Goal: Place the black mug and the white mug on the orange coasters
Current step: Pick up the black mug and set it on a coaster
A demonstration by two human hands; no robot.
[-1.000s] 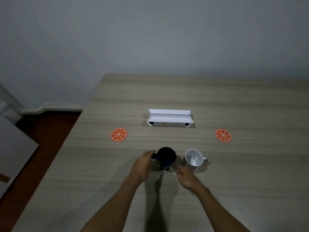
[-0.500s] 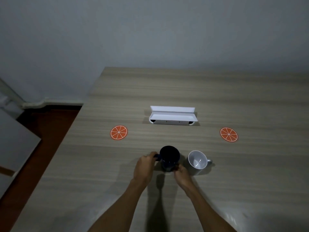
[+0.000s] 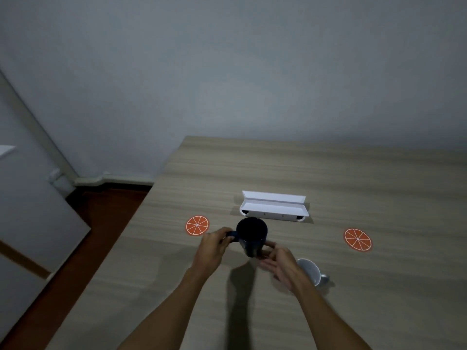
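Note:
The black mug point(image 3: 252, 234) is lifted off the wooden table point(image 3: 353, 299), upright, its handle pointing left. My left hand point(image 3: 213, 246) grips that handle. My right hand point(image 3: 283, 265) touches the mug's lower right side with its fingertips, fingers spread. The white mug point(image 3: 312, 271) stands on the table just right of my right hand, partly hidden by it, handle to the right. One orange coaster point(image 3: 197, 225) lies to the left of the black mug, the other orange coaster point(image 3: 357, 239) far to the right.
A white folded box point(image 3: 274, 209) lies behind the black mug near the table's middle. The table's left edge drops to a dark red floor point(image 3: 101, 223). A grey wall stands behind.
The black mug has risen off the table in my left hand, with the right hand steadying its base. The camera view tilted up, so the white mug now sits lower in the frame.

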